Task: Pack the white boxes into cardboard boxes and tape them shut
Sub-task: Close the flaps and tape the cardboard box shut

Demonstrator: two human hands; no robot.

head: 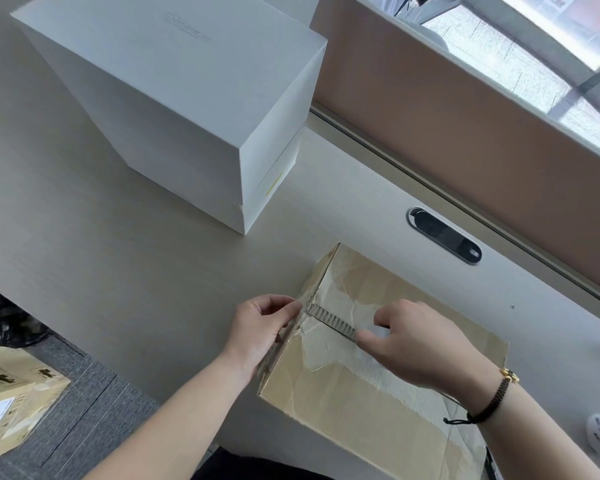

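Note:
A worn cardboard box lies on the pale desk at the lower right, its flaps closed and its top seam torn, with old tape peeling. My left hand grips the box's near left end at the seam, thumb and fingers curled over the edge. My right hand rests on the top, its fingers pinching a strip of clear tape at the seam. A tall white box stands upright on the desk at the upper left, apart from both hands.
A black oval cable port sits in the desk beyond the cardboard box. A brown partition runs along the desk's far edge under a window. On the floor at lower left lie more cardboard boxes and a black bag.

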